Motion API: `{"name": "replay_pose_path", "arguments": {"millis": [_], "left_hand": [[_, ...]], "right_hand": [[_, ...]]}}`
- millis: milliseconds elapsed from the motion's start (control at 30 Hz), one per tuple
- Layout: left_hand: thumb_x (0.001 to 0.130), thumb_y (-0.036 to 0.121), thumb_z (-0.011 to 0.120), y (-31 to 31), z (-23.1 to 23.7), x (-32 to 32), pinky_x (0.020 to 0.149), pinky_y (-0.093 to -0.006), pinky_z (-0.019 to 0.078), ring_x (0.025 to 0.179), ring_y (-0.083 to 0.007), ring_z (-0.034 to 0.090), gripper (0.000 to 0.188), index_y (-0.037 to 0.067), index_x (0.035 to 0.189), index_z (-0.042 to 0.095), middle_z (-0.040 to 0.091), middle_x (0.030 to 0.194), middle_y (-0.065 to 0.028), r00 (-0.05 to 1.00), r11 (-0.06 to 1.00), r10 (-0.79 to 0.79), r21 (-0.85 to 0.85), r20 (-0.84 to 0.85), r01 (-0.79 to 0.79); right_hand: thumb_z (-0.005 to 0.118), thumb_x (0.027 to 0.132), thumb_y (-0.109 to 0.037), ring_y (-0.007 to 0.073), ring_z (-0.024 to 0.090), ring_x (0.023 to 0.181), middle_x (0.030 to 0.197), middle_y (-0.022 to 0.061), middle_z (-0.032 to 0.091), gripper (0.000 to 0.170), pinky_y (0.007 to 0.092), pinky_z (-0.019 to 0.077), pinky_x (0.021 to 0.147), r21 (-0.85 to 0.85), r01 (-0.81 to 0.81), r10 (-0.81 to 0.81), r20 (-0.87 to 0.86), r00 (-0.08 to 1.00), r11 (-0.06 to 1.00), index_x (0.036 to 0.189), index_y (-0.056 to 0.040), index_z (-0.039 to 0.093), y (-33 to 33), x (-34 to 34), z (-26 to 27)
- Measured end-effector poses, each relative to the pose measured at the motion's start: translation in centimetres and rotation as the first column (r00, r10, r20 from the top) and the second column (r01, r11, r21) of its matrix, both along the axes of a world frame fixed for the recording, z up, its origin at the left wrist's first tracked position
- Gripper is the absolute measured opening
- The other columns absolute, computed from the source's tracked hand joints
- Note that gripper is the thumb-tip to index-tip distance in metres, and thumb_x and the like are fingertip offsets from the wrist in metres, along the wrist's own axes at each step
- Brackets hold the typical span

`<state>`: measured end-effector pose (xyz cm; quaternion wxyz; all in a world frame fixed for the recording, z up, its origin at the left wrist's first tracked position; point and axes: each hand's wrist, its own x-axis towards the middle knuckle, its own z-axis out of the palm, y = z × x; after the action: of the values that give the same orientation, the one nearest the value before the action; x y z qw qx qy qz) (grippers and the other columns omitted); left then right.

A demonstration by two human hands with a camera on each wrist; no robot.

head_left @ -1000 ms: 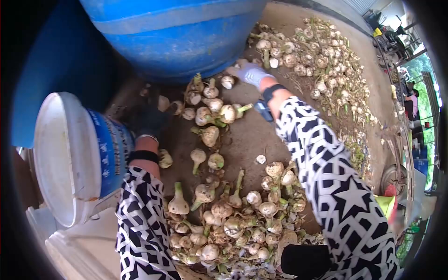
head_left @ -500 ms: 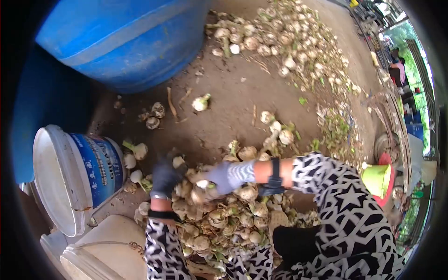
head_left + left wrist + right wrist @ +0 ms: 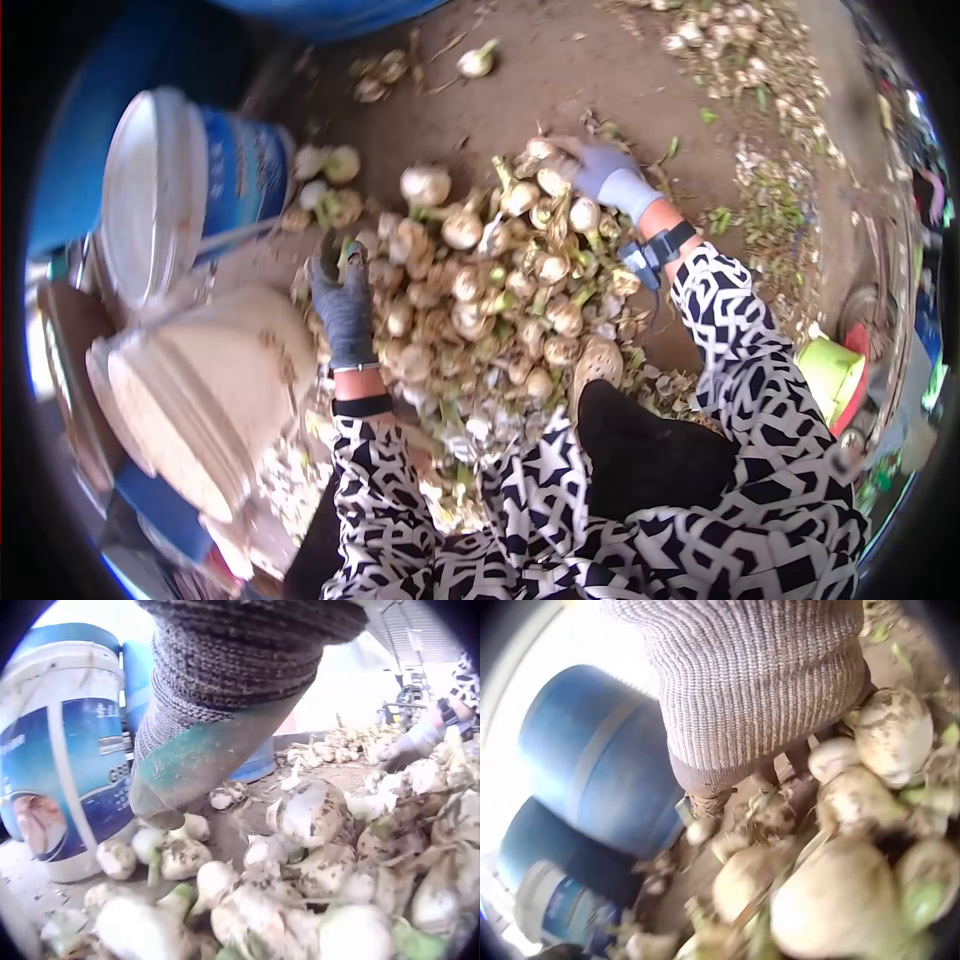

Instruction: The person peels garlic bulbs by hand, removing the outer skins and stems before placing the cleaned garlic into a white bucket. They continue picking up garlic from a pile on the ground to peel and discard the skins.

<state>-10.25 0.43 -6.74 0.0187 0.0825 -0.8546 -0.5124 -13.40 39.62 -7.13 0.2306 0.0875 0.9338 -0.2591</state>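
A heap of garlic bulbs, some with green cut stems, lies on the ground before the person. At its left edge is my left hand, in a dark grey glove with its fingers extended. The left wrist view shows that glove's green-stained coating just above a few bulbs. Across the heap, at its far right edge, my right hand wears a pale purple glove. Its outstretched fingers reach down beside bulbs, and in the right wrist view the fingertips are partly hidden behind the cuff.
A blue-and-white bucket lies tipped at the left, near a beige bucket. Blue barrels stand beyond. More garlic spreads at the far right. A lime-green container and the person's shoe are nearer.
Both hands came back from reaching forward and met over the heap, then parted left and right. Bulbs from near the barrel now lie closer to the heap. The head view has shifted.
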Motion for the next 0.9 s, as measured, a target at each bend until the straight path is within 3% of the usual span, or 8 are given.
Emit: {"name": "replay_pose_path", "arguments": {"millis": [100, 233, 300, 433, 500, 600, 767, 900], "left_hand": [[0.086, 0.018, 0.067, -1.6, -0.3, 5.1, 0.095, -0.0324, 0.0407, 0.111, -0.0209, 0.053, 0.046, 0.001, 0.126, 0.053, 0.055, 0.126, -0.0124, 0.976, 0.98, 0.18, 0.065, 0.123, -0.189], [0.087, 0.014, 0.063, -1.8, -0.3, 11.4, 0.105, -0.0347, 0.0333, 0.121, -0.0224, 0.046, 0.042, 0.001, 0.125, 0.053, 0.051, 0.13, -0.0113, 0.964, 0.963, 0.267, 0.042, -0.01, -0.266], [0.086, 0.011, 0.062, -1.3, 2.0, 14.1, 0.106, -0.0346, 0.0328, 0.122, -0.0224, 0.045, 0.041, 0.0, 0.125, 0.053, 0.049, 0.131, -0.0112, 0.953, 0.947, 0.292, -0.113, -0.087, -0.3], [0.082, 0.004, 0.062, -2.3, 3.7, 18.7, 0.097, -0.0349, 0.0404, 0.108, -0.0238, 0.053, 0.03, 0.001, 0.112, 0.058, 0.055, 0.118, -0.0115, 0.922, 0.933, 0.359, 0.018, -0.141, -0.36], [0.08, 0.004, 0.064, -1.7, 2.8, 22.0, 0.086, -0.0366, 0.0455, 0.094, -0.0257, 0.057, 0.021, 0.004, 0.101, 0.059, 0.06, 0.102, -0.0112, 0.977, 0.969, 0.117, -0.193, -0.176, -0.151], [0.073, 0.013, 0.071, 4.2, 3.4, 26.4, 0.079, -0.0384, 0.048, 0.086, -0.0304, 0.061, 0.025, 0.011, 0.096, 0.062, 0.063, 0.093, -0.0108, 0.933, 0.86, -0.36, -0.394, -0.015, 0.326], [0.087, 0.048, 0.051, 6.5, -1.8, 35.1, 0.104, -0.0495, 0.032, 0.126, -0.0325, 0.046, 0.049, 0.015, 0.122, 0.057, 0.051, 0.134, -0.0131, 0.653, 0.51, -0.169, -0.502, 0.738, 0.699], [0.087, 0.046, 0.05, -0.5, -1.0, 40.1, 0.109, -0.0526, 0.0267, 0.129, -0.0303, 0.046, 0.052, 0.02, 0.132, 0.053, 0.046, 0.143, -0.0088, 0.038, 0.451, -0.089, 0.006, 0.995, 0.892]], "right_hand": [[0.051, 0.084, -0.066, 0.0357, 0.038, 0.133, 0.139, 0.0173, 0.047, 0.069, 0.0416, 0.0295, 0.11, -0.041, -0.292, 0.28, -0.188, 0.942, 0.956, 0.137, -0.0219, 0.047, -7.2, 1.2, 0.2], [0.053, 0.088, -0.057, 0.0355, 0.046, 0.126, 0.136, 0.0188, 0.049, 0.061, 0.0405, 0.0359, 0.106, -0.653, -0.38, 0.283, -0.254, 0.925, 0.655, 0.135, -0.0171, 0.049, -13.5, 5.5, 2.3], [0.058, 0.089, -0.046, 0.0313, 0.055, 0.118, 0.13, 0.0167, 0.054, 0.053, 0.0382, 0.043, 0.101, -0.318, -0.6, 0.402, -0.509, 0.761, 0.734, 0.133, -0.0187, 0.051, -15.0, 7.2, 3.2], [0.06, 0.09, -0.02, 0.0285, 0.065, 0.097, 0.113, 0.0104, 0.065, 0.032, 0.0372, 0.0523, 0.086, -0.361, -0.504, 0.345, -0.421, 0.839, 0.784, 0.121, -0.0086, 0.059, -12.5, 10.9, 9.1], [0.056, 0.09, -0.033, 0.0283, 0.065, 0.095, 0.106, 0.0116, 0.066, 0.032, 0.0386, 0.0511, 0.085, -0.484, -0.407, 0.312, -0.268, 0.912, 0.775, 0.115, -0.0139, 0.062, -10.7, 14.7, 9.8], [0.054, 0.09, -0.038, 0.0283, 0.065, 0.088, 0.1, 0.0107, 0.066, 0.036, 0.0365, 0.0527, 0.078, 0.013, -0.714, 0.692, -0.258, 0.674, 0.7, 0.113, -0.0117, 0.063, -9.7, 21.3, 7.3], [0.055, 0.086, -0.03, 0.027, 0.064, 0.089, 0.098, 0.0074, 0.067, 0.027, 0.0432, 0.0461, 0.071, 0.255, -0.869, 0.902, -0.207, 0.38, 0.425, 0.106, -0.0133, 0.065, -13.7, 26.6, 1.8], [0.055, 0.084, -0.022, 0.0223, 0.063, 0.087, 0.101, 0.0057, 0.068, 0.025, 0.0449, 0.0393, 0.067, 0.333, -0.927, 0.962, 0.146, 0.23, 0.172, 0.104, -0.0148, 0.068, -17.7, 27.3, -3.4]]}}
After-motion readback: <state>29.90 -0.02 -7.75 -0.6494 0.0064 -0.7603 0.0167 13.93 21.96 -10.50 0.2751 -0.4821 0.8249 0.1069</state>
